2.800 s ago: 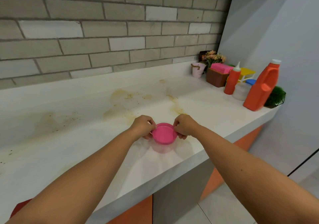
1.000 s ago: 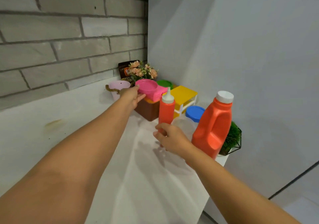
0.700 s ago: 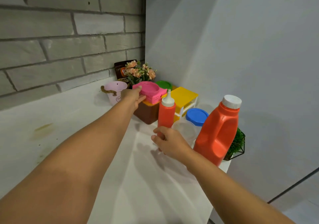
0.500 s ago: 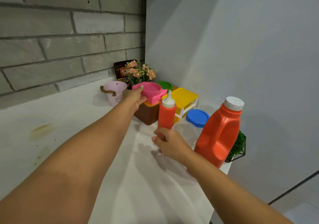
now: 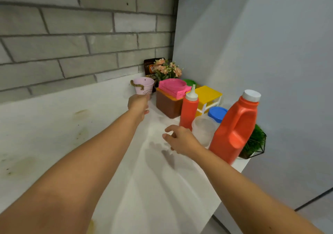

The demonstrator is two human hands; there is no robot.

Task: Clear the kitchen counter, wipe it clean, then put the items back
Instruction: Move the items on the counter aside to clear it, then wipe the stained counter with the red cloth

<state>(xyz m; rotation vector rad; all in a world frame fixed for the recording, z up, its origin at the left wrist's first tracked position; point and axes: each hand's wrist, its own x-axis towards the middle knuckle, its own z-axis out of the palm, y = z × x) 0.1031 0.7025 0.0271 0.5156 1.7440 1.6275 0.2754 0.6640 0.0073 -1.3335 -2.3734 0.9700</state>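
White stone table runs into the corner, yellow-brown stains on its left stretch. The cleared items crowd the far right end. A pink-lidded tub sits on a pink basket atop a brown box. Beside these stand a pink bucket pot, a red squeeze bottle, a clear tub and an orange jug.

The left hand hangs at the pot's foot, its grip slack and empty. Whether the fingertips touch the pot cannot be told. The right hand hovers just beside the bottle, fingers loosely curled round nothing.

The clearing looks nearly done. To finish well, the stack should sit square so it won't tip. Everything should stay packed off the stained area, with both hands drawn back low past the tall bottle and jug.
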